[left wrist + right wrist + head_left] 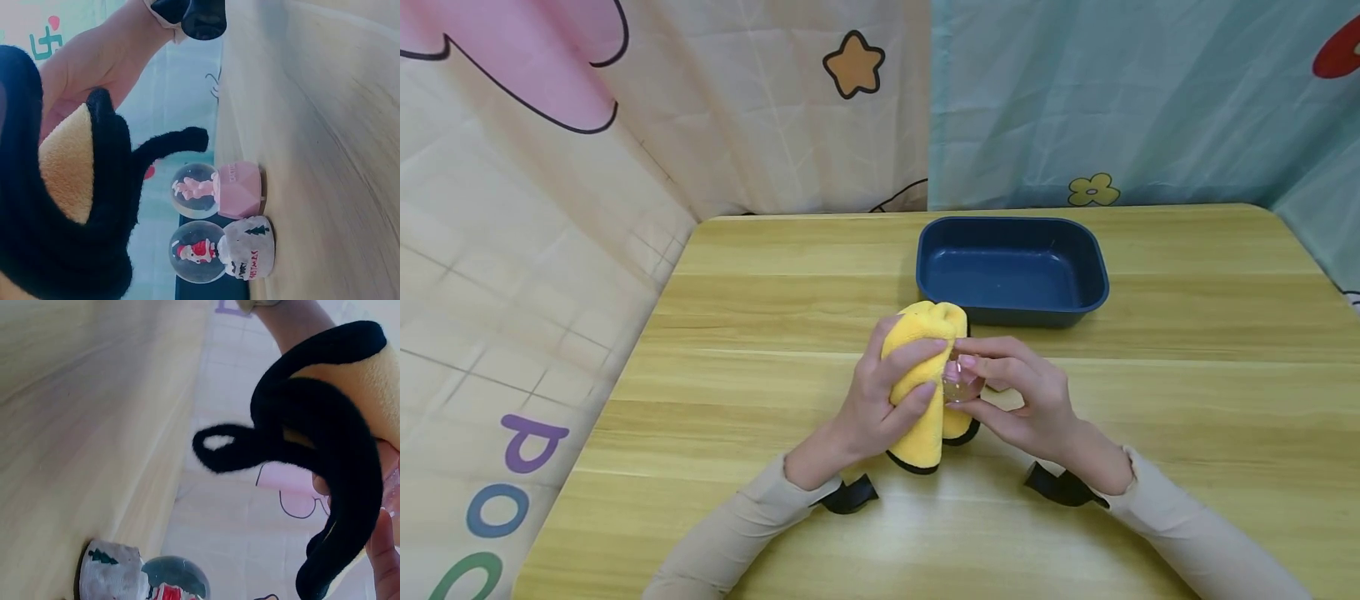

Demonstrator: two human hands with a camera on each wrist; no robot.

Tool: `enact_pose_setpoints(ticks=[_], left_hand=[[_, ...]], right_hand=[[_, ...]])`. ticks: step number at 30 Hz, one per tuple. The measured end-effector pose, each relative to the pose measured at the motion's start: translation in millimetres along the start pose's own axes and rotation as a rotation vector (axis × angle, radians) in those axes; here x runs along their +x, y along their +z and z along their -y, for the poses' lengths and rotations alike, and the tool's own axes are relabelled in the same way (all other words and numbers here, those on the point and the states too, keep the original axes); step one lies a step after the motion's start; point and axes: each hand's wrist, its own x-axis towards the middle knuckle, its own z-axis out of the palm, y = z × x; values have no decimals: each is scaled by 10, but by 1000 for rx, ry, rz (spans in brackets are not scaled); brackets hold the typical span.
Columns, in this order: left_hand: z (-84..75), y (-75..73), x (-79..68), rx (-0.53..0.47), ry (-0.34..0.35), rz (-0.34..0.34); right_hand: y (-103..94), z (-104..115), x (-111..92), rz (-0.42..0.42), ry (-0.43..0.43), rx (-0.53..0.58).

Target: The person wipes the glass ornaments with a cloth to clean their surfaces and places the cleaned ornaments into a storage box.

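A clear globe (964, 387) with pink showing inside is sitting between the two hands, above the near-middle part of the worktop (700, 400), its left side meeting a yellow cloth (917, 408). The right hand (1037, 396) is pinching the globe, its thumb below and its other fingers above. The left hand (883, 396) is gripping the cloth, its fingers curled round the folded bundle, whose black edging is hanging down in loops in both wrist views. The step in hand seems to be wiping the globe; whether the cloth is pressing hard on it, the views are not telling. The next move is probably calling for turning the globe in the right fingers so that another patch meets the cloth, with the pinch staying firm on what looks like a smooth surface.

Farther out, a pink snow globe (226, 191) and a white snow globe (228, 253) are standing upright side by side on the worktop. A dark blue bin (1030, 317) is resting beyond the hands, and printed curtains (760, 125) are hanging behind.
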Motion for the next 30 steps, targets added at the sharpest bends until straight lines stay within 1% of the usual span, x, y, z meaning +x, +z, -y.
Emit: enact_pose_setpoints(ticks=[4, 10, 13, 15, 17, 24, 27, 30], left_hand=[[2, -6, 3, 23, 31, 7], [-6, -22, 4, 55, 57, 10], [0, -24, -8, 74, 65, 20], [5, -24, -14, 86, 70, 27], [12, -21, -19, 105, 73, 32], [51, -7, -20, 129, 89, 35], [62, -2, -25, 135, 90, 37], [64, -1, -36, 136, 79, 43]], right_hand=[[-5, 31, 5, -4, 93, 83], [-8, 68, 16, -16, 209, 256], [-16, 94, 22, -21, 320, 347], [-23, 114, 24, -23, 409, 387], [-31, 135, 25, -24, 487, 402], [-55, 184, 43, 17, 700, 346], [-61, 194, 48, 34, 766, 354], [-64, 196, 41, 35, 808, 397]])
